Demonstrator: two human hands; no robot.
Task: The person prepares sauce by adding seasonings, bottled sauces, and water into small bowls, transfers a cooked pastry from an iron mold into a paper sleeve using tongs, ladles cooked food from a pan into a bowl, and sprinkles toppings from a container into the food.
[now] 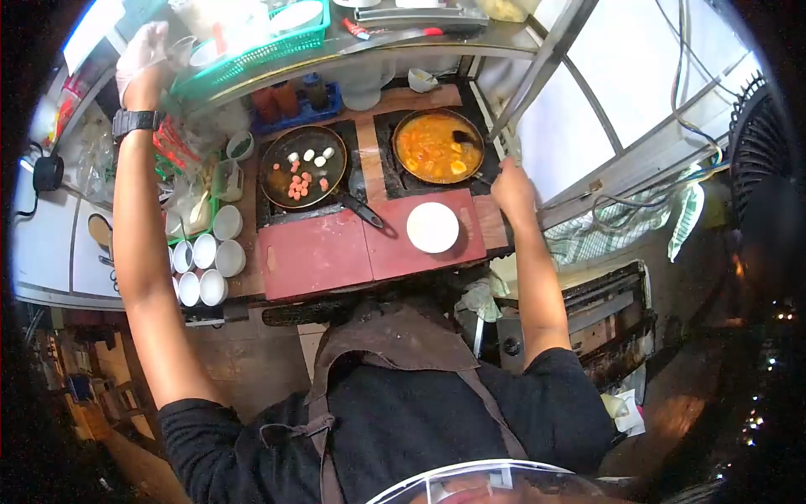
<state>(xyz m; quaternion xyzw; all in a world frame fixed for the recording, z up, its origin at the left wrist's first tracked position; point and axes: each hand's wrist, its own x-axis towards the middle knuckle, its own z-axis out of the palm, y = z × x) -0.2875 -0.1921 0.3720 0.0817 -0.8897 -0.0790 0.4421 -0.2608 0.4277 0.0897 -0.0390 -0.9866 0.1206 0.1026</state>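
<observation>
My left hand [143, 52], in a clear glove, is raised at the upper shelf beside a transparent cup [179, 52]; its finger pose is unclear. My right hand [512, 191] is closed on the handle of the right pan [410, 172]. That pan holds orange-yellow stew [432, 147] with a dark utensil head in it. On the left burner, a dark pan [277, 155] holds pink chunks [300, 185] and several white pieces [319, 160]. A white bowl [432, 228] stands on the red board [395, 262] in front of the right pan.
Several small white bowls [227, 258] stand at the left. The shelf above bears a green basket [281, 48] and a knife [390, 38]. Bottles [286, 99] stand in a blue tray behind the left pan. A black fan [760, 134] is at far right.
</observation>
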